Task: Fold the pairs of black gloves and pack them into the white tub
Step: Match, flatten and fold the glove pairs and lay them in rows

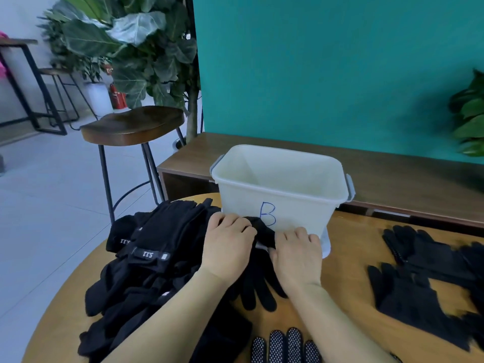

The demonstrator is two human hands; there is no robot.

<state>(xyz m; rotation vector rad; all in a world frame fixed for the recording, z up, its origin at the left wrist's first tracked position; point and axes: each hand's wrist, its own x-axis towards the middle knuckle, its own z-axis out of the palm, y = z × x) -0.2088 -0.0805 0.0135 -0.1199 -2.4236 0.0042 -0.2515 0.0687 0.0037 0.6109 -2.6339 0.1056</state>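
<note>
A white tub (280, 197) marked with a blue "B" stands on the round wooden table (348, 231), and no gloves show inside it. Directly in front of the tub lies a pair of black gloves (258, 286), fingers pointing toward me. My left hand (227, 247) and my right hand (297, 255) both grip its cuff end, which is lifted and bunched between them. A big heap of black gloves (146, 263) fills the table's left side. More black gloves (429, 279) lie spread at the right.
A glove with white grip dots (285, 347) lies at the near edge between my forearms. A wooden stool (133, 127) stands beyond the table's left, a low wooden bench (392, 169) runs behind the tub along a teal wall, and potted plants (136, 48) stand behind.
</note>
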